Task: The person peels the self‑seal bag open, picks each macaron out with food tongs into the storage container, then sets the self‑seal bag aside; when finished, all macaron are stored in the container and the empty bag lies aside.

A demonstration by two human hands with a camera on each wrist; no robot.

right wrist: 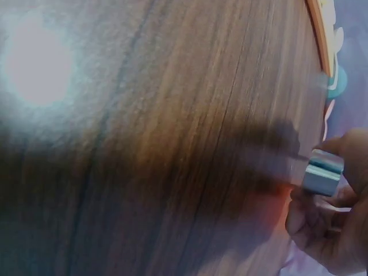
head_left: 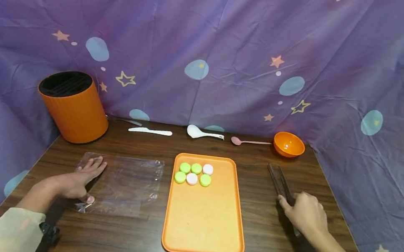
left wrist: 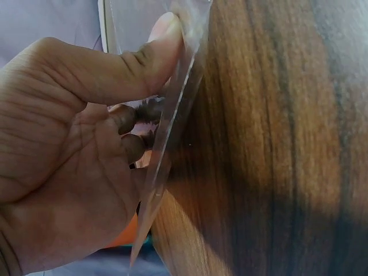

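Observation:
On the left of the table a clear plastic bag (head_left: 124, 188) lies flat. My left hand (head_left: 74, 182) rests on its left end with the fingers spread. In the left wrist view the thumb (left wrist: 167, 34) presses on the bag's edge, and the film hides part of the other fingers. At the right, my right hand (head_left: 308, 212) grips metal tongs (head_left: 275, 179), whose two arms stand apart and point toward the back of the table. The right wrist view shows the shiny bent end of the tongs (right wrist: 323, 173) beside the curled fingers.
Between the hands lies an orange tray (head_left: 205, 223) with several green and pale pink macaron-like discs (head_left: 196, 168). Along the back are an orange knife block (head_left: 78, 115), white knife (head_left: 150, 131), white ladle (head_left: 197, 132), pink spoon (head_left: 238, 141) and orange bowl (head_left: 288, 145), before a purple cloth.

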